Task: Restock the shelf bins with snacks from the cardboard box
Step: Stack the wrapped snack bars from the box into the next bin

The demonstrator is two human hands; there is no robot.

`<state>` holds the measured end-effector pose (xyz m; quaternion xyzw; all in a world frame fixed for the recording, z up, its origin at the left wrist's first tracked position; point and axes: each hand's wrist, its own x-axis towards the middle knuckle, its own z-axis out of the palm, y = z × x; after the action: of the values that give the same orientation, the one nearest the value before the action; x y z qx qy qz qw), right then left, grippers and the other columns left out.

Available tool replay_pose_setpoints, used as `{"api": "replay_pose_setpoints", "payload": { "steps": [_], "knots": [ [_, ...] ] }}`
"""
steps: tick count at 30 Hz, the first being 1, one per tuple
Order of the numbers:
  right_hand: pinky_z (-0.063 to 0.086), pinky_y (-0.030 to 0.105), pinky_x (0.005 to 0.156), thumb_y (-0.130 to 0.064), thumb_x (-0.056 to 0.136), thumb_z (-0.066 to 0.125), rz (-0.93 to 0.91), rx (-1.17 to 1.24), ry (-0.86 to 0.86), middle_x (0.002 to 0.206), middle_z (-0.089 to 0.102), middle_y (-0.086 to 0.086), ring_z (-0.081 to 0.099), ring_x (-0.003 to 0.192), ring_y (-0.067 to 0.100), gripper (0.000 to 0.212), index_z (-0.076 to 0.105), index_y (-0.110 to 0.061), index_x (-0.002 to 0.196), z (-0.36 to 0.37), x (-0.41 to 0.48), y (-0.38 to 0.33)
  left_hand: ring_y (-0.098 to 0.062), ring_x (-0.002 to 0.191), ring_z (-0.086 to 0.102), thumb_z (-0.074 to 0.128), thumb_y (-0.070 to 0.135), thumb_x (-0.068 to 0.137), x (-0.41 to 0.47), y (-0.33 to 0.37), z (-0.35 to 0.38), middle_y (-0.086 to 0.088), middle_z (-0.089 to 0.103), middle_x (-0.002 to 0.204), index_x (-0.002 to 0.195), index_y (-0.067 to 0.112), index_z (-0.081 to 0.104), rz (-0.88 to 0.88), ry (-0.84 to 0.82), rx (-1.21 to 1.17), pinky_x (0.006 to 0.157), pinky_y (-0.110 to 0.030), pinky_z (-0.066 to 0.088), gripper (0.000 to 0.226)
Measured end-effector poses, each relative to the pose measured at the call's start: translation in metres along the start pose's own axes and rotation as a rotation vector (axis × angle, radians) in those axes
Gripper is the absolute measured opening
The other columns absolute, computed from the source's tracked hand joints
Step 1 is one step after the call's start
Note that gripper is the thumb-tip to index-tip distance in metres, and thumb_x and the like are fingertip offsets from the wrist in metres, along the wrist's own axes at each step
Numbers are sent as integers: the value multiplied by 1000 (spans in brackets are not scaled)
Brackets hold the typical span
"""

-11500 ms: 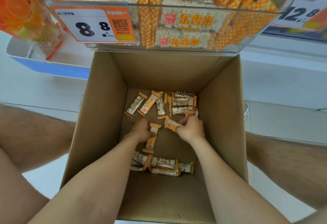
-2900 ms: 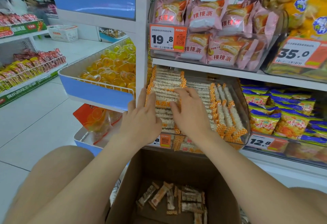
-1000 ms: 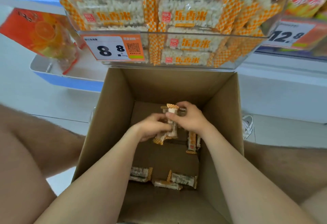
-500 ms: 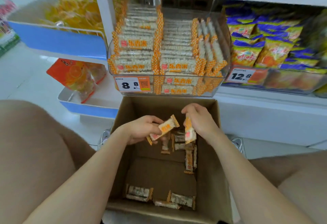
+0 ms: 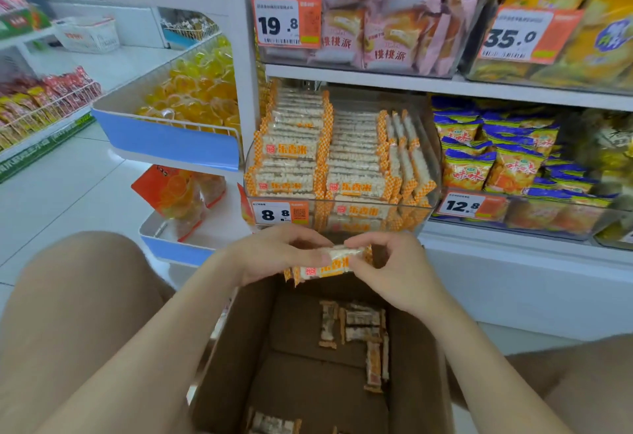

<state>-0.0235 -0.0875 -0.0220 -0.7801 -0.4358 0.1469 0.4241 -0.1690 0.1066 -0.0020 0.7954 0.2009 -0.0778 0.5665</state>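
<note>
Here, we pinch stacked snack bars [image 5: 325,268] between left hand [image 5: 270,256] and right hand [image 5: 390,272], centre frame, just over the cardboard box [image 5: 233,358].

The snack bars [image 5: 329,264] in the fingers [image 5: 301,254] were white, with orange-and-white checked ends and orange lettering. Beyond the fingers, the stacked packs [image 5: 291,149] bore the same check, above a white-and-orange price tag [image 5: 279,212] with black numerals. Below the fingers the cardboard box [image 5: 236,348] was plain brown. Right of them lay blue-and-orange bags [image 5: 469,166]; higher up, pink packets [image 5: 387,39]; to the left, yellow jellies [image 5: 191,91] over a blue tray front [image 5: 164,139].
</note>
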Motion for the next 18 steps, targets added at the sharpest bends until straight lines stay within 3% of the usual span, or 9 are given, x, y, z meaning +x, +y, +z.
{"api": "replay_pose_setpoints", "payload": {
  "steps": [2, 5, 8, 11, 13, 15, 17, 18],
  "knots": [
    [44, 24, 99, -30, 88, 79, -85, -66, 40, 121, 62, -26, 55, 119, -5, 19, 76, -42, 102, 0, 1, -8, 5, 112, 62, 80, 47, 89, -11, 19, -11, 24, 68, 122, 126, 42, 72, 49, 25, 118, 102, -26, 48, 38],
    [34, 30, 115, -34, 93, 75, -168, -136, 19, 144, 46, -25, 38, 140, -4, 18, 66, -43, 105, -2, 4, -24, 7, 111, 61, 80, 38, 91, -21, 38, -26, 24, 69, 121, 124, 40, 72, 168, 118, 260, 98, -26, 47, 33],
    [42, 22, 104, -39, 102, 62, -195, -154, -54, 140, 50, -28, 50, 130, -3, 27, 51, -44, 126, -8, 14, -44, 0, 114, 64, 78, 29, 94, -26, 49, -40, 18, 69, 120, 121, 33, 73, 268, 191, 203, 99, -32, 50, 28],
    [39, 19, 107, -40, 105, 56, -219, -158, -69, 147, 49, -24, 43, 136, -7, 44, 41, -39, 147, -12, 31, -57, -4, 111, 64, 78, 31, 95, -28, 57, -53, 19, 68, 117, 121, 35, 71, 342, 265, 188, 96, -33, 52, 28],
    [33, 20, 112, -37, 107, 53, -257, -234, -6, 151, 45, -19, 38, 139, -4, 47, 39, -35, 152, -14, 46, -60, -2, 112, 63, 75, 35, 96, -26, 58, -60, 18, 66, 123, 125, 37, 67, 383, 406, 126, 93, -27, 50, 30],
    [30, 23, 114, -35, 108, 50, -279, -308, 96, 152, 45, -13, 37, 141, 2, 47, 39, -29, 153, -17, 61, -61, -6, 116, 59, 69, 37, 99, -20, 53, -66, 15, 61, 129, 129, 39, 62, 357, 659, 68, 93, -30, 49, 30],
    [33, 28, 114, -34, 108, 48, -296, -376, 182, 149, 49, -6, 39, 139, 10, 46, 41, -24, 152, -17, 77, -61, -18, 119, 55, 68, 28, 97, -13, 42, -70, 8, 52, 133, 134, 34, 55, 224, 866, 156, 98, -39, 49, 40],
    [35, 31, 112, -33, 108, 48, -315, -418, 208, 146, 52, -4, 40, 135, 13, 44, 43, -22, 151, -16, 85, -61, -24, 118, 54, 71, 22, 93, -10, 35, -72, 3, 47, 134, 136, 30, 51, 139, 894, 222, 98, -42, 48, 48]
  ]
}}
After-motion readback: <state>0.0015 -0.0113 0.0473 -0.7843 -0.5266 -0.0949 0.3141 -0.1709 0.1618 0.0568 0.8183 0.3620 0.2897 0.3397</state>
